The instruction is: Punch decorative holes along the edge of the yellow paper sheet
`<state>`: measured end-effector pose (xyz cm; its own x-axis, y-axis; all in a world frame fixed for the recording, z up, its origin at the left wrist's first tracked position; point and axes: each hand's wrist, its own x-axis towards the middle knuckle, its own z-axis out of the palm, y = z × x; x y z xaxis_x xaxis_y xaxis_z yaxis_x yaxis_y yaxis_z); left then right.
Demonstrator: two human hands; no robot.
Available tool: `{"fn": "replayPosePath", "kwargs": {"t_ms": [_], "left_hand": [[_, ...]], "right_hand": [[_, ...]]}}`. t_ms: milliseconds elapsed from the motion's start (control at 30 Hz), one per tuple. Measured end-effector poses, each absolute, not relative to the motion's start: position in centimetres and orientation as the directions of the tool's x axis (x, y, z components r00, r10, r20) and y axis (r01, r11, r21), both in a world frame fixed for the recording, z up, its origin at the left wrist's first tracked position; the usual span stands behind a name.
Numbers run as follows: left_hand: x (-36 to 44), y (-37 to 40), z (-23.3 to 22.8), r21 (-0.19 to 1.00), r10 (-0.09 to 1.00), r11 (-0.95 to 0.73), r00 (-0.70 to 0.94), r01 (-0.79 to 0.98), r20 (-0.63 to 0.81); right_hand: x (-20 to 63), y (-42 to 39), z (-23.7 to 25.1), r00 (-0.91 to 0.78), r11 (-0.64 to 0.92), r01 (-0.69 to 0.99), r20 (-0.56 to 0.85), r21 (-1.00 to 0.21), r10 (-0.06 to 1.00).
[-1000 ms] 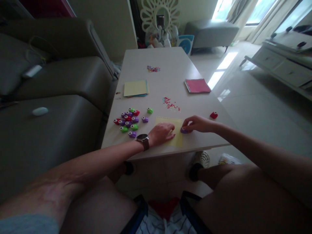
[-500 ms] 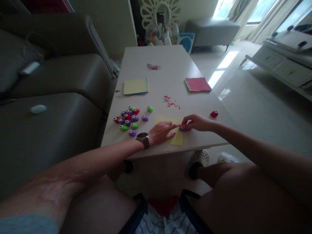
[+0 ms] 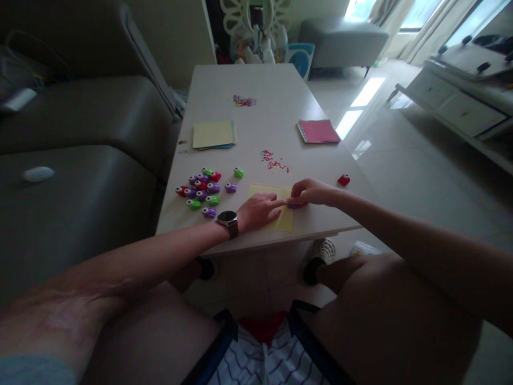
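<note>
Hands, both at work on the pale yellow square sheet of paper (image 3: 269, 206) lying at the near edge of the long white table (image 3: 256, 96).

Left hand (image 3: 258, 211), watch at wrist: lies flat on the sheet with fingers stretched out, pinning it down, gripping nothing.

Right hand (image 3: 310, 191): fingers curled down over a small purple plastic paper punch (image 3: 294, 204) seated on the sheet's right edge; the grip looks closed on it, though the punch is mostly hidden.

Progress, as judged: the sheet looks largely whole, so punching of this piece seems at an early stage; whether any hole is cut yet cannot be told.

Beyond the sheet: a scatter of tiny red and pink punched bits (image 3: 273, 160), suggesting finished punching of other paper.

Left of the sheet: a cluster of small purple, green and red punches (image 3: 202, 191), with single purple and green ones between.

Right of the sheet: one red punch (image 3: 343, 179) alone.

Farther off: a yellow paper stack (image 3: 214, 133), a pink paper stack (image 3: 318, 131), and a second multicoloured heap of bits (image 3: 244, 100).
</note>
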<state>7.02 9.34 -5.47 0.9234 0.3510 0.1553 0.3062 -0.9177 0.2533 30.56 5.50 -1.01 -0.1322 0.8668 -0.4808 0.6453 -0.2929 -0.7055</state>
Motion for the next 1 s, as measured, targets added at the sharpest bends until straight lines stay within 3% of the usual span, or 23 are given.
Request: {"fn": "replayPosePath", "kwargs": {"t_ms": [367,533,700,1000], "left_hand": [[7.1,9.6,-5.8,0.223,0.325,-0.933,0.926,0.282,0.191],[6.9,9.6,-5.7,0.242,0.33,-0.928,0.926,0.282,0.184],[6.8,9.4,-5.8,0.328,0.375,-0.898,0.901,0.294,0.218],[6.9,9.4,-5.9,0.325,0.401,-0.888,0.894,0.325,0.202]], "right_hand": [[28.9,5.5,-0.3,0.021,-0.395,0.664,-0.513,-0.635,0.858],[29.6,5.0,-0.8,-0.028,-0.387,0.58,-0.493,-0.717,0.87],[31.6,4.4,-1.3,-0.128,-0.329,0.515,-0.451,-0.791,0.883],[31.4,4.2,-1.7,-0.104,-0.129,0.715,-0.288,-0.687,0.952]]}}
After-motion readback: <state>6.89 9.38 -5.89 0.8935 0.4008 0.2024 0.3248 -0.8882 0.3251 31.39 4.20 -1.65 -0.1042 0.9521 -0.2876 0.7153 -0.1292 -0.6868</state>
